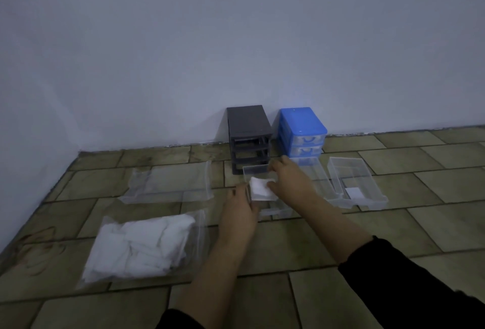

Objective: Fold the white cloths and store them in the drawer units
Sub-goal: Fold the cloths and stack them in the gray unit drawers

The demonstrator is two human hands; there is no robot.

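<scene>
Left hand [240, 206] gripped the near-left corner of a clear drawer [258, 171] on the floor, fingers curled on its wall. Right hand [287, 177] reached over the drawer, thumb and fingers pinching the right edge of a folded white cloth [259, 189] that sat in or just over the drawer; couldn't tell whether it touched the bottom.

Left to right:
- Clear bag [147, 246] stuffed with white cloths, near left on the tiled floor [393, 223].
- Flat clear bag [170, 183] behind it, looked empty.
- Dark drawer unit [248, 124] against the wall, slots open, drawers out.
- Blue drawer unit [301, 121] just beside it, two upper drawers in, bottom slot empty by the look of it.
- Two more clear drawers to the right: one [313, 173] partly hidden by the right arm, one [354, 184] with a small white piece inside, likely a folded cloth.

Step in hand, my read: seating the cloth in the drawer. To do it well: steady the drawer with the left hand so it can't slide on the tiles, lay the cloth flat with the fold intact, press it below the rim so it clears the slot. Release only once flat. Then slide the drawer square into the dark unit, no skew.

Most cloths were still in the bag, so early in the task.
</scene>
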